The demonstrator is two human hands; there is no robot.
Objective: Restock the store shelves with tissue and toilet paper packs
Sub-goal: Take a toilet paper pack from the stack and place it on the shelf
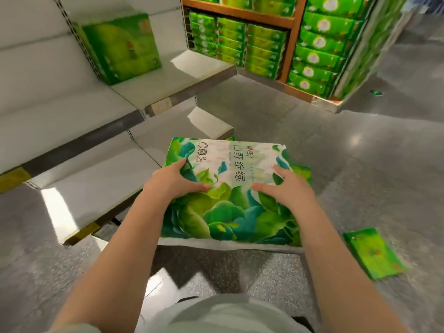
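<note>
Both hands are down on top of the big soft plastic-wrapped tissue pack printed with green and teal leaves (228, 188), and the spread tells the story: the left hand (176, 180) lies near the pack's left edge with its thumb reaching inward across the print, the right hand (282, 186) mirrors it on the other side, fingers fairly straight and pressing flat instead of curling under. That's a steadying hold, I'd say, one palm per side so a squashy bundle stays level. Whether the pack rests on the speckled grey floor (360, 152) or hangs just above it is hard to tell at this angle. Just left sits the low white metal shelf (96, 186), bare where it shows, a likely landing spot. Up on a higher tier a boxy green tissue pack (120, 48) stands alone against the upright. A small flat green packet (372, 253) lies on the floor to the right, well apart.
</note>
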